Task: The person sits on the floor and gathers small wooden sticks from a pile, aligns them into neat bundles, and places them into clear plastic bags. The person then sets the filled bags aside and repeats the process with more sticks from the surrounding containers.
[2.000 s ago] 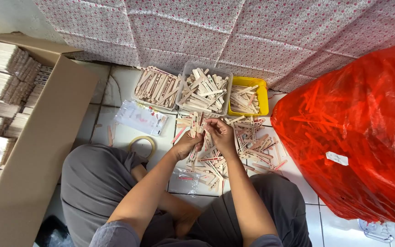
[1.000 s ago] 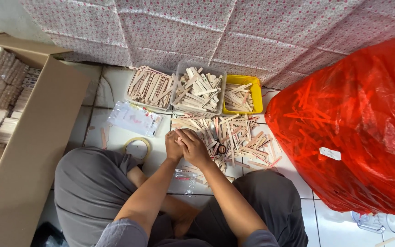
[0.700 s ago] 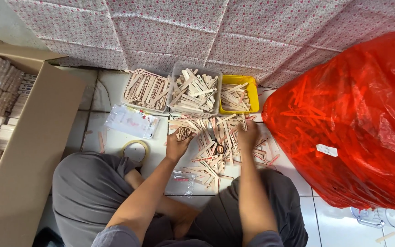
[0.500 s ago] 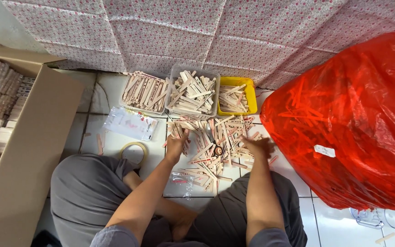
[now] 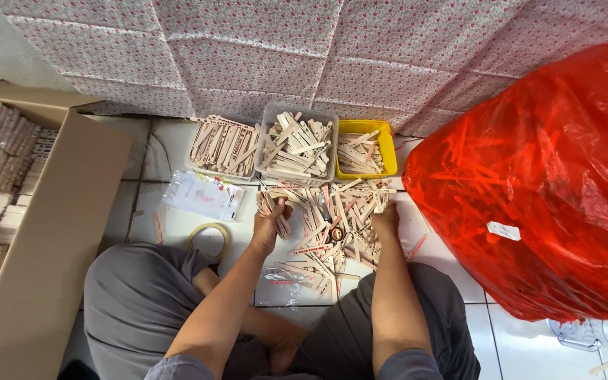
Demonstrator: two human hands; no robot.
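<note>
A big red bag (image 5: 536, 183) fills the right side, a cardboard box (image 5: 43, 246) the left. Between them, on the tiled floor (image 5: 142, 211), lies a heap of wooden sticks (image 5: 332, 218) — three tubs (image 5: 297, 144) just behind it. The left hand (image 5: 270, 224) grips a bunch of sticks; the right hand (image 5: 386, 219) rests curled on the heap — its grip I cannot tell.

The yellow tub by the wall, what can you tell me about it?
The yellow tub is a small rectangular plastic container, open on top, standing upright on the white tiled floor against the patterned wall covering. It holds a loose, shallow heap of pale flat wooden sticks. A clear tub of similar sticks stands on its left. Neither hand touches it.
</note>
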